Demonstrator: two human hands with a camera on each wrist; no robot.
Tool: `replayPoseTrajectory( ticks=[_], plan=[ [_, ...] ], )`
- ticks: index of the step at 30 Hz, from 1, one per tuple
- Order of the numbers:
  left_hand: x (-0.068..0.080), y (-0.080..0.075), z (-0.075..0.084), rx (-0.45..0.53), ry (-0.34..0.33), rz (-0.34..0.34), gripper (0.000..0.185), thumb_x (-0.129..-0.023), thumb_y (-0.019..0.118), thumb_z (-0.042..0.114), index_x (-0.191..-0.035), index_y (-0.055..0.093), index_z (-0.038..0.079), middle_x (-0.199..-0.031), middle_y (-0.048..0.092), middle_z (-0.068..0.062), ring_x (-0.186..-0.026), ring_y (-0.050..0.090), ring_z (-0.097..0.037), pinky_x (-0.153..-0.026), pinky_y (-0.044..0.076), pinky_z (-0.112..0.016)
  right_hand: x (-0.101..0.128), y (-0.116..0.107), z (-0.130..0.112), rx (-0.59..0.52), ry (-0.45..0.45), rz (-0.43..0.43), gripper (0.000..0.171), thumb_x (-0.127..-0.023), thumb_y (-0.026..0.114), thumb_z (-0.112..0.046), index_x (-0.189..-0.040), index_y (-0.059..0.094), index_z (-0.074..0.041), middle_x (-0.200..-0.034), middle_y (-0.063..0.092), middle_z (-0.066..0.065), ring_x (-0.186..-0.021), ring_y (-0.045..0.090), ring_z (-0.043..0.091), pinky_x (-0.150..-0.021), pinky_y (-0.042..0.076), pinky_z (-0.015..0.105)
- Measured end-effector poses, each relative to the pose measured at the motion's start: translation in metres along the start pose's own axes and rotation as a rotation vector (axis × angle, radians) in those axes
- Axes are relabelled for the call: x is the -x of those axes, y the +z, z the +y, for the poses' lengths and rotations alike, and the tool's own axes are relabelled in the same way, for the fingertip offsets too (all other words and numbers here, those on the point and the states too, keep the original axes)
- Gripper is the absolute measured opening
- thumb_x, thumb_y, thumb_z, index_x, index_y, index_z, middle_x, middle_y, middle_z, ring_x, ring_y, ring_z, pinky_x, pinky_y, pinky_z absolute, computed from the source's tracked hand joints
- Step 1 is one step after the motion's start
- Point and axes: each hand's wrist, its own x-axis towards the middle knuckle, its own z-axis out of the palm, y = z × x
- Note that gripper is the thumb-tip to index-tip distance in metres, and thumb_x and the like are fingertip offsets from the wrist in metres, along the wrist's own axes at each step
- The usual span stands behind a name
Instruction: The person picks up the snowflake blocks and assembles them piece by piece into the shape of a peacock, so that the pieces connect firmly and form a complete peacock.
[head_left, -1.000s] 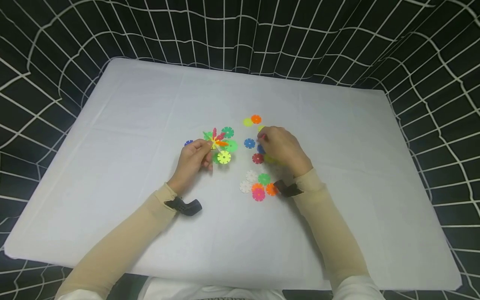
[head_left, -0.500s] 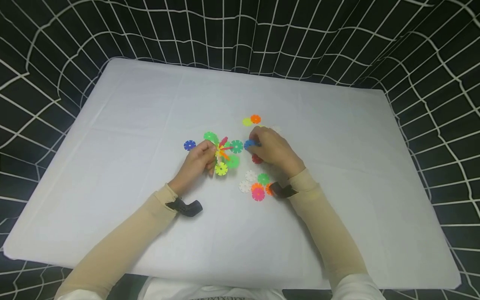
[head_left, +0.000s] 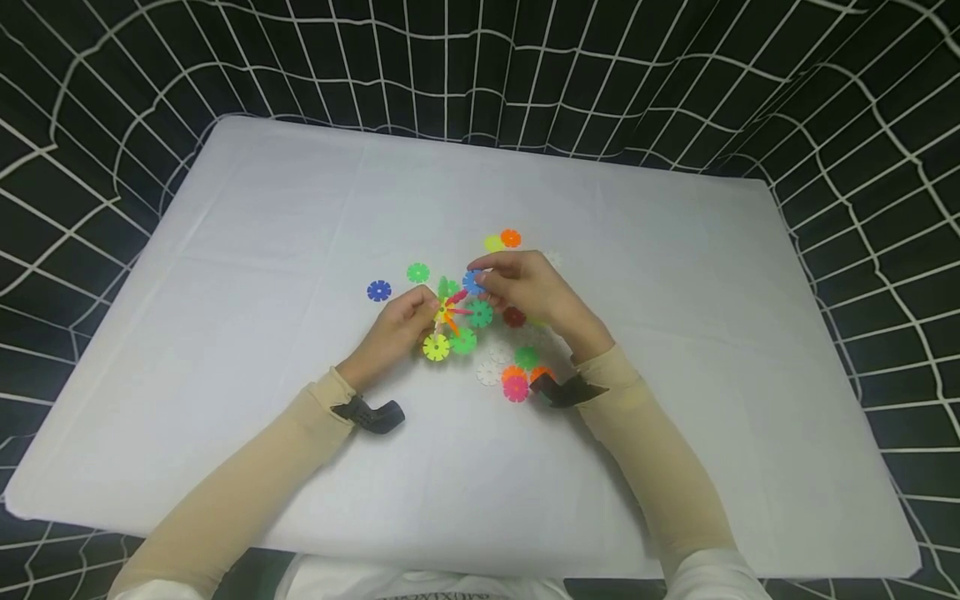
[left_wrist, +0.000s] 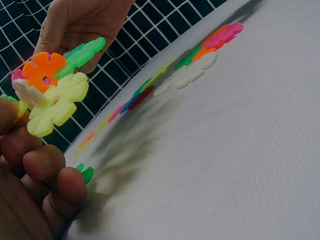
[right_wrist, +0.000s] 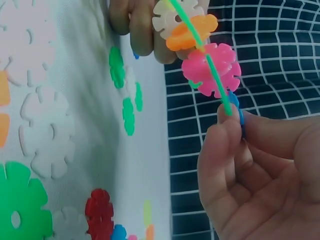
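Nearest you, a cluster of loose discs [head_left: 516, 379] — white, orange, pink, green — lies flat on the white table [head_left: 225, 375] just ahead of your right wrist, untouched.

Past that, your left hand [head_left: 397, 327] has its fingers curled round the snowflake assembly [head_left: 453, 321], holding it lifted off the cloth. In the left wrist view its yellow disc [left_wrist: 56, 104] and orange disc [left_wrist: 44, 71] stand tilted on edge above your fingers [left_wrist: 47, 167].

Your right hand [head_left: 528, 292] pinches a blue disc [head_left: 472, 282] between thumb and fingertips, at the far right edge of the assembly. This is the relation that counts: the blue disc sits just right of and slightly beyond the assembly, so the way in runs leftward and a touch toward you. In the right wrist view the blue disc [right_wrist: 235, 107] is edge-on against the rim of a thin green disc [right_wrist: 205, 55] that slants down from upper left to your fingertips [right_wrist: 225, 125] — touching or all but touching; you cannot tell whether a slot has caught.

Farther out, a lone blue disc [head_left: 378, 290] and a green disc [head_left: 417, 272] lie left of the work, and a yellow and orange pair [head_left: 502, 241] lies beyond your right hand.
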Motion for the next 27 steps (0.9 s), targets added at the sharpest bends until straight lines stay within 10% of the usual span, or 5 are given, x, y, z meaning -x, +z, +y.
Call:
replayPoseTrajectory(
  ticks=[11,27],
  plan=[
    [-0.0012,-0.0010,-0.0025,-0.033,0.015,0.020,0.018,-0.107,0.046,0.013,-0.096,0.054,0.002,-0.080,0.046,-0.003,-0.075,0.044,-0.014,-0.068,0.038,-0.023,-0.0001,-0.0007,0.0030,0.074,-0.061,0.008,0.029,-0.102,0.058,-0.019,-0.129,0.069,-0.014,-0.107,0.072,0.010,-0.081,0.062,0.027,-0.072,0.056,0.040],
    [-0.0013,-0.0009,-0.0034,-0.011,0.018,0.004,0.016,-0.107,0.046,0.011,-0.097,0.054,0.001,-0.077,0.044,-0.002,-0.072,0.043,-0.012,-0.066,0.038,-0.022,0.0024,-0.0012,0.0022,0.121,-0.090,-0.003,0.029,-0.102,0.057,-0.017,-0.129,0.069,-0.014,-0.084,0.062,0.008,-0.062,0.050,0.026,-0.057,0.045,0.028]
  ],
)
